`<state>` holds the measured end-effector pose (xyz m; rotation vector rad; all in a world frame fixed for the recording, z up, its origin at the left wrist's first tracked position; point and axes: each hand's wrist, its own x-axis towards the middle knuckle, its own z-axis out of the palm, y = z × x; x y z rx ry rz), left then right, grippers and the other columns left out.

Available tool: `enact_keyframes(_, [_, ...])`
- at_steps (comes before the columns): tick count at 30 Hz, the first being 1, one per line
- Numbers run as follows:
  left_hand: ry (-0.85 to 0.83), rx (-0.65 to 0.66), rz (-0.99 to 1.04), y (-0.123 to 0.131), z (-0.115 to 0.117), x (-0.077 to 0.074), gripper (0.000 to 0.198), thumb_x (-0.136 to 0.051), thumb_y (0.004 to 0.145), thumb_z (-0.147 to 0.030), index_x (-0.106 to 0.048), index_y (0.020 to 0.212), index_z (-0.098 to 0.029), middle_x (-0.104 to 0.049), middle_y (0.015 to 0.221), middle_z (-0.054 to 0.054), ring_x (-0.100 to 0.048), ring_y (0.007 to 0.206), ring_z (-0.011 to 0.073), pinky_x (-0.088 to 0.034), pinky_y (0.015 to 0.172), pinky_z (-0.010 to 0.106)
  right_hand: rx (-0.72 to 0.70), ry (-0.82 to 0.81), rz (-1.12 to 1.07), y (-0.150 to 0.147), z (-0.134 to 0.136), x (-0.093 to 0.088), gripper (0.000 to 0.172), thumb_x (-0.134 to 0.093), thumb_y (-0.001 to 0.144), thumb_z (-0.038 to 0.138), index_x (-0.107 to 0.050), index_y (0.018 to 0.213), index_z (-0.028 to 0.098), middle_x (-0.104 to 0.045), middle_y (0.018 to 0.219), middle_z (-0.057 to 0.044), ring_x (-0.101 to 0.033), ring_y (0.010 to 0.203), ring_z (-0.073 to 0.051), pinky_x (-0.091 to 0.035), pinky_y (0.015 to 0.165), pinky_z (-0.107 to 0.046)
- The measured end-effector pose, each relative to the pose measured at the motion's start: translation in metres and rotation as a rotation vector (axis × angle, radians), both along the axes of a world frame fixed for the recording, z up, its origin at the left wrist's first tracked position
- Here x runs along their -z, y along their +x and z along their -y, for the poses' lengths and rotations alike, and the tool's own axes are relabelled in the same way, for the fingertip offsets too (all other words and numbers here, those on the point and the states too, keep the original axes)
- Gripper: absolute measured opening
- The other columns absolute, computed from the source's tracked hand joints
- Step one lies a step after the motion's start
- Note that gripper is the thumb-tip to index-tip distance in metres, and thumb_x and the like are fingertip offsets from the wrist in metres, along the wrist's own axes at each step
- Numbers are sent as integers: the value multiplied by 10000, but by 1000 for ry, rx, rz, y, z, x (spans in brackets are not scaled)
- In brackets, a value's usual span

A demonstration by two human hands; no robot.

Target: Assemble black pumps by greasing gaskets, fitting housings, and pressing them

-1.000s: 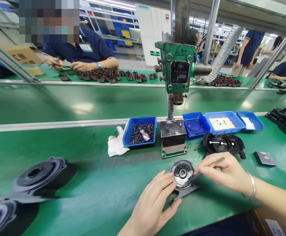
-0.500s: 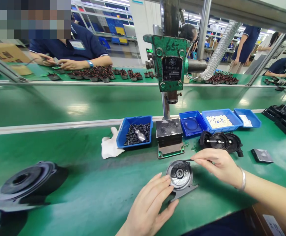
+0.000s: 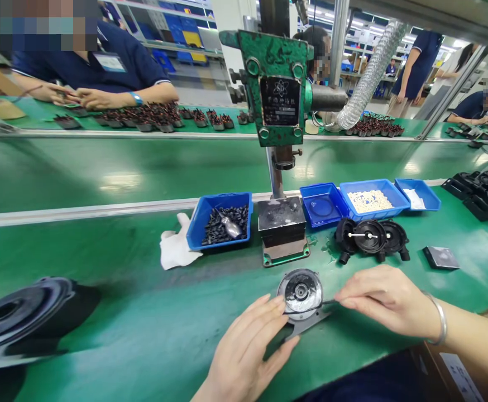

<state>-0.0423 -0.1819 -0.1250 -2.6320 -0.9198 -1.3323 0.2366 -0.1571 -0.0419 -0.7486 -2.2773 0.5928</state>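
Note:
A round black-and-grey pump housing [image 3: 301,290] lies on the green bench in front of me. My left hand [image 3: 250,340] grips its left side, fingertips on the rim and thumb by the lower flange. Stretched across the housing's lower face is a thin black rubber seal [image 3: 311,308], its left part under my left fingertips. My right hand [image 3: 380,296] pinches the seal's right end between thumb and fingers, just beyond the rim. Whether the seal is a full ring I cannot make out.
A green press [image 3: 273,89] stands over a black metal block [image 3: 281,218]. Beside it are a blue bin [image 3: 248,220] of black parts and a blue tray [image 3: 405,204] of white pieces. Black covers [image 3: 369,237] lie right; larger housings [image 3: 30,312] lie left. A co-worker [image 3: 135,67] sits opposite.
My right hand has moved down and to the right, drawing the black seal from the housing's upper rim across its lower face. My left hand stays on the housing.

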Motion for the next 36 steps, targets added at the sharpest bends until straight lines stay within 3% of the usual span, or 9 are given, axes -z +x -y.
enact_keyframes(8, [-3,-15,25,0,2,3,388,-776,771,-114,-590,1110,-77,-728,1064,150,-675,1088,224,-568,1014,422,-94,78,-8,-13,26,7,174,-567,944,132,-627,1107,134,-759,980,-84,-721,932,-135,-585,789,-217])
enact_keyframes(14, [-22,-27,48,-1,2,5,440,-774,782,-156,-564,1162,-86,-734,1063,145,-682,1081,227,-582,999,417,-105,307,110,-29,32,14,196,-505,965,173,-647,1088,115,-756,1072,-106,-735,844,-154,-590,610,-248])
enact_keyframes(19, [-29,-2,46,-2,1,6,413,-741,815,-160,-548,1171,-81,-731,1059,168,-681,1091,241,-586,987,449,-135,431,132,-41,27,17,251,-485,954,173,-652,1110,69,-746,1087,-145,-724,800,-168,-589,602,-278])
enact_keyframes(23, [-31,-8,55,-1,2,7,446,-763,794,-145,-547,1177,-69,-724,1078,171,-667,1116,232,-568,1014,438,-77,406,20,-35,24,13,206,-585,905,130,-645,1101,100,-759,1062,-125,-729,823,-148,-565,591,-249])
enact_keyframes(28, [-54,-12,76,0,2,9,488,-783,771,-139,-542,1191,-80,-716,1101,151,-655,1129,220,-548,1043,431,2,314,31,-22,27,12,240,-614,888,97,-633,1125,128,-762,1061,-110,-725,940,-132,-583,717,-222])
enact_keyframes(36, [-166,5,166,0,2,5,580,-778,756,-181,-485,1250,-107,-677,1122,159,-636,1132,258,-558,1005,470,-139,365,117,-21,27,22,213,-634,908,188,-663,1116,151,-752,1098,-101,-719,844,-121,-563,633,-213])
